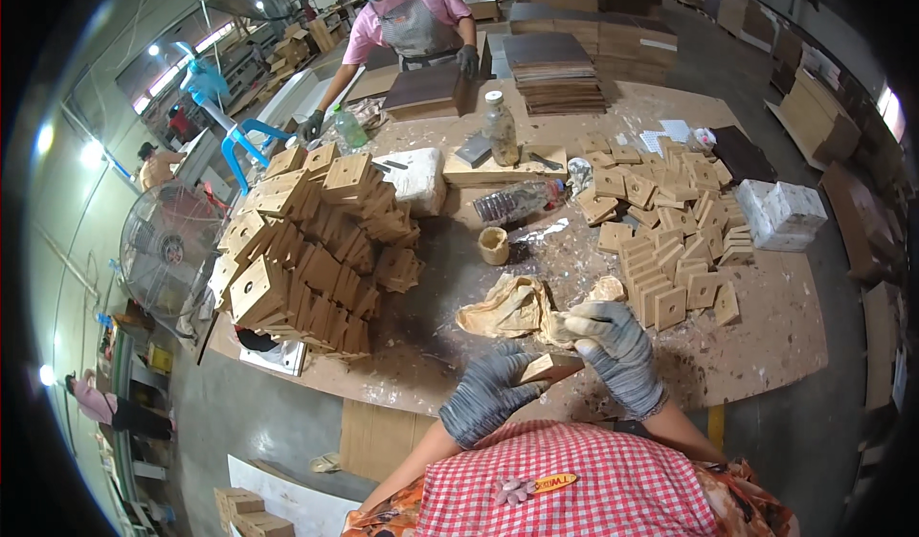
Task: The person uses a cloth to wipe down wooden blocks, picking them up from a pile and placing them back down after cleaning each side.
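Note:
My left hand [486, 393], in a grey knit glove, grips a small square wooden block [549, 367] low over the near table edge. My right hand [620, 353], also gloved, is pinched on a small thin tool or brush above the block, beside a crumpled tan rag [507, 309]. A tall heap of square wooden blocks with centre holes [311, 250] stands to the left. Flat square blocks [670, 240] lie spread to the right.
A small tan cup [494, 245], a lying plastic bottle [517, 202] and an upright bottle [500, 127] sit mid-table. White foam blocks [785, 213] lie at right. Across the table a person in a pink shirt and apron [414, 20] handles dark boards. A floor fan [168, 250] stands left.

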Demonstrator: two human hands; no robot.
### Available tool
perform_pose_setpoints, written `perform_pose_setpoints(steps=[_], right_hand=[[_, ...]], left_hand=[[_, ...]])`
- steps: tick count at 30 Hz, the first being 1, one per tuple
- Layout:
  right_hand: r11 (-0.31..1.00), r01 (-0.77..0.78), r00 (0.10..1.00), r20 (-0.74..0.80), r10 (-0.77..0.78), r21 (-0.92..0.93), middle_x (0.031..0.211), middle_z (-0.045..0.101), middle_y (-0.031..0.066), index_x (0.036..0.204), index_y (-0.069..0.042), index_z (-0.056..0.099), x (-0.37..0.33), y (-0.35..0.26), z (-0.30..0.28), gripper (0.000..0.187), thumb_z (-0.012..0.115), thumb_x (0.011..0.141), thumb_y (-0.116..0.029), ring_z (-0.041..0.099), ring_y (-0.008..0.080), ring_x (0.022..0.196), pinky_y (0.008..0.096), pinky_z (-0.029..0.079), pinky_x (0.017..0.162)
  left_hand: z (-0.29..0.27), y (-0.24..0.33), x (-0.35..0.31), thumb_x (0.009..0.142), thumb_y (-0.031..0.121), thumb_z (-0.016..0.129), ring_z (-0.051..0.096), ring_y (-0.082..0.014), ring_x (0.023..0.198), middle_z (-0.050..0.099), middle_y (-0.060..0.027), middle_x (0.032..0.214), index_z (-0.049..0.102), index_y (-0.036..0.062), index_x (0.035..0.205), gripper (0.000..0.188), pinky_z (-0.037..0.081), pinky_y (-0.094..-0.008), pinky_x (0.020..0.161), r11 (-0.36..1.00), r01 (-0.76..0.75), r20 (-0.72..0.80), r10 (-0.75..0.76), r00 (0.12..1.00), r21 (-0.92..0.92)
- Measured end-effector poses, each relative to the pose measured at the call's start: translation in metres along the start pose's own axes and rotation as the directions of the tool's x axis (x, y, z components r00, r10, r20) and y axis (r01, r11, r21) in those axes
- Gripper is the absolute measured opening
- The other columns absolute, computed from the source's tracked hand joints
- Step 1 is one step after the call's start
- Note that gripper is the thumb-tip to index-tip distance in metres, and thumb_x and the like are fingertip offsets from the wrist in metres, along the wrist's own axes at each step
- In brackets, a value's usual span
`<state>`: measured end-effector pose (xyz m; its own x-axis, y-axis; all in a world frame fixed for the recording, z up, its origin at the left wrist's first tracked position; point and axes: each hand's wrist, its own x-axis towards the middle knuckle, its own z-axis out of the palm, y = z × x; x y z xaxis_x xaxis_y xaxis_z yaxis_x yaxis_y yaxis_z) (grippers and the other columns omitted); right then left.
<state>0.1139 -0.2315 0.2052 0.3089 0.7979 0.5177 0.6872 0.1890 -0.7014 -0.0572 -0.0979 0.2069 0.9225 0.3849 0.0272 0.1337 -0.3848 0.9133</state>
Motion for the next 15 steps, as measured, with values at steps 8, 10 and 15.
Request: perform_pose_setpoints(steps=[8, 10, 15], right_hand=[[0.975, -0.091, 0.991, -0.077, 0.108, 0.200, 0.108, 0.058, 0.0084, 0.105, -0.005, 0.064, -0.018, 0.003, 0.015, 0.025, 0.064, 0.080, -0.005, 0.057, 0.0206, 0.102, 0.0306, 0.046, 0.090], [0.884, -0.224, 0.952, -0.100, 0.288, 0.409, 0.107, 0.059, 0.0089, 0.104, -0.003, 0.063, -0.022, 0.009, 0.020, 0.024, 0.065, 0.080, -0.005, 0.057, 0.0213, 0.101, 0.0304, 0.046, 0.089], [0.704, -0.322, 0.875, -0.085, 0.476, 0.633, 0.107, 0.059, 0.0096, 0.108, -0.001, 0.061, -0.022, 0.009, 0.013, 0.029, 0.065, 0.082, -0.012, 0.057, 0.0172, 0.099, 0.0282, 0.046, 0.088]], left_hand=[[0.007, -0.003, 0.003, 0.072, 0.023, 0.077, 0.061, -0.0138, 0.072, 0.065, -0.0089, 0.080, 0.065, 0.0000, 0.098, 0.037, 0.049, -0.0275, 0.065, 0.967, 0.221, -0.081, -0.232, 0.969, -0.125], [0.007, -0.002, 0.003, 0.074, 0.025, 0.076, 0.061, -0.0131, 0.070, 0.065, -0.0091, 0.081, 0.065, -0.0010, 0.101, 0.039, 0.049, -0.0262, 0.063, 0.915, 0.222, -0.093, -0.267, 0.959, -0.337], [0.008, 0.001, 0.007, 0.074, 0.020, 0.077, 0.063, -0.0119, 0.075, 0.067, -0.0059, 0.090, 0.063, -0.0034, 0.104, 0.041, 0.053, -0.0247, 0.063, 0.780, 0.327, 0.032, -0.367, 0.930, -0.534]])
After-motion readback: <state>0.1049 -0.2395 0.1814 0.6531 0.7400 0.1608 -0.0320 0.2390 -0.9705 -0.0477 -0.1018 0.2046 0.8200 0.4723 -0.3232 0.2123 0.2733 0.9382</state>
